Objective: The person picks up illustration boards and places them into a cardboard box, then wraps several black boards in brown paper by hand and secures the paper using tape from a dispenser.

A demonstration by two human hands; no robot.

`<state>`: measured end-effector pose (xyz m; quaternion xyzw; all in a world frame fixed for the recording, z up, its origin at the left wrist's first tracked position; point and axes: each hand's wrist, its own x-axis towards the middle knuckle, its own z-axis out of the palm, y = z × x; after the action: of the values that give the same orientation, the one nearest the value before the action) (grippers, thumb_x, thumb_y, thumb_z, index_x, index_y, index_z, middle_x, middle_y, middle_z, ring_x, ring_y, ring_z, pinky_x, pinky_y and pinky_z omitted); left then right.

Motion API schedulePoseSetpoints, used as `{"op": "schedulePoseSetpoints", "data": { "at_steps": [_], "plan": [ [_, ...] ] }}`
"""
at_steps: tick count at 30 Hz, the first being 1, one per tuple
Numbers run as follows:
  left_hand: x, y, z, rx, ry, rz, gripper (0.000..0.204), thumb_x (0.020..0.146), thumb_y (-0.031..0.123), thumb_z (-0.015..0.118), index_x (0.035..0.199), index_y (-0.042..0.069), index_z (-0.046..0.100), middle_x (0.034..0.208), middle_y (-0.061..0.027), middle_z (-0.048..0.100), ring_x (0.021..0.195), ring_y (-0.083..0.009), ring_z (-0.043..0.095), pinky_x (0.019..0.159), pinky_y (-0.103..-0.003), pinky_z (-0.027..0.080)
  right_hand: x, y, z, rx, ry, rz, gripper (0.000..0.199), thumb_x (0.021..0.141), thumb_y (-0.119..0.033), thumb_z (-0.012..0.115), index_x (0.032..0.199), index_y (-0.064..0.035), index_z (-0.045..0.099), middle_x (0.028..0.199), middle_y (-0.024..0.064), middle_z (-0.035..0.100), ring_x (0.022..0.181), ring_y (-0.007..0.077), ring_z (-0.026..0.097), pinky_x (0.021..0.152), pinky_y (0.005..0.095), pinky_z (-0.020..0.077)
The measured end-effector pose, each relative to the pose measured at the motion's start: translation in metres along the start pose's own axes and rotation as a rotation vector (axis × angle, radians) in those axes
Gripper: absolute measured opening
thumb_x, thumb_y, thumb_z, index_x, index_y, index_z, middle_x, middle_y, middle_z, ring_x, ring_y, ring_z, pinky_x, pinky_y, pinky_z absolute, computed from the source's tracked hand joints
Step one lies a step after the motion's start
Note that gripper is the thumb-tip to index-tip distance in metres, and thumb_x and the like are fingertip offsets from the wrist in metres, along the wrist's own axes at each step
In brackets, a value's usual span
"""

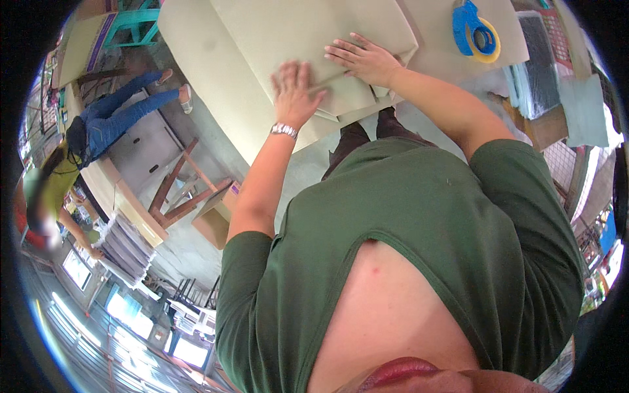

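Observation:
A large tan sheet (pixel 288 33), which looks like kraft paper or cardboard, lies folded in front of me, with creased flaps along its near edge. My left hand (pixel 295 95), a silver watch at its wrist, presses palm down on the fold; its fingers are spread and slightly blurred. Farther right, my right hand (pixel 367 60) rests flat near the sheet's folded corner, fingers stretched out. Neither hand grips anything. What lies under the folded layers is hidden. Beyond my right hand, a blue tape dispenser (pixel 462 33) with a yellowish roll sits on the tan surface.
A dark flat stack with clear plastic (pixel 540 59) stands off to the right. On the left, another person (pixel 108 121) in jeans works at a separate table. A teal stool (pixel 131 25) and a cardboard box (pixel 213 226) are also on that side.

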<state>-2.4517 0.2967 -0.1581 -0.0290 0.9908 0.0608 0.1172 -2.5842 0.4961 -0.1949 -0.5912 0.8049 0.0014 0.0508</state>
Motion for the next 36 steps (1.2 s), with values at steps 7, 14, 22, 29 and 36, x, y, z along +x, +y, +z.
{"op": "schedulePoseSetpoints", "data": {
  "at_steps": [7, 14, 22, 29, 36],
  "plan": [
    [0.044, 0.012, 0.036, 0.069, 0.156, 0.289, 0.084, 0.081, 0.044, 0.059, 0.145, 0.009, 0.017, 0.151, -0.0119, 0.016, 0.139, -0.0303, 0.017, 0.111, -0.052, 0.016, -0.016, 0.022, -0.008, 0.060, -0.020, 0.007, 0.066, 0.086, -0.036, 0.051, 0.144, -0.0180, 0.026, 0.149, -0.0041, 0.026, 0.138, 0.0131, 0.020, 0.116, 0.0410, 0.0099],
    [0.048, 0.020, 0.043, 0.120, 0.203, 0.293, 0.077, 0.083, 0.043, 0.058, 0.145, 0.015, 0.022, 0.152, -0.0125, 0.015, 0.140, -0.0309, 0.016, 0.111, -0.053, 0.015, -0.095, 0.110, 0.007, 0.203, 0.054, 0.437, 0.077, 0.077, -0.016, 0.063, 0.143, -0.0286, 0.026, 0.150, 0.0004, 0.024, 0.139, 0.0232, 0.018, 0.114, 0.0461, 0.0144],
    [0.044, 0.016, 0.045, 0.161, 0.182, 0.283, 0.075, 0.082, 0.039, 0.058, 0.144, 0.013, 0.025, 0.150, -0.0160, 0.018, 0.139, -0.0326, 0.017, 0.111, -0.054, 0.013, -0.066, 0.091, -0.030, 0.281, -0.018, 0.310, 0.097, 0.069, -0.027, 0.074, 0.146, -0.0297, 0.016, 0.153, 0.0020, 0.013, 0.140, 0.0289, 0.013, 0.112, 0.0543, 0.0122],
    [0.044, 0.016, 0.048, 0.190, 0.187, 0.295, 0.074, 0.082, 0.033, 0.058, 0.144, 0.012, 0.025, 0.151, -0.0167, 0.018, 0.139, -0.0337, 0.016, 0.111, -0.054, 0.011, -0.068, 0.090, -0.001, 0.340, 0.086, 0.408, 0.102, 0.066, -0.031, 0.076, 0.146, -0.0224, 0.014, 0.151, 0.0029, 0.018, 0.136, 0.0325, 0.021, 0.109, 0.0549, 0.0182],
    [0.046, 0.012, 0.051, 0.277, 0.263, 0.311, 0.072, 0.079, 0.026, 0.058, 0.143, 0.014, 0.027, 0.151, -0.0155, 0.018, 0.139, -0.0324, 0.017, 0.111, -0.054, 0.014, -0.078, -0.031, 0.024, 0.873, 0.404, 1.276, 0.084, 0.075, -0.033, 0.072, 0.135, 0.0018, 0.026, 0.125, 0.0232, 0.041, 0.113, 0.0318, 0.044, 0.093, 0.0440, 0.0369]
  ]
}}
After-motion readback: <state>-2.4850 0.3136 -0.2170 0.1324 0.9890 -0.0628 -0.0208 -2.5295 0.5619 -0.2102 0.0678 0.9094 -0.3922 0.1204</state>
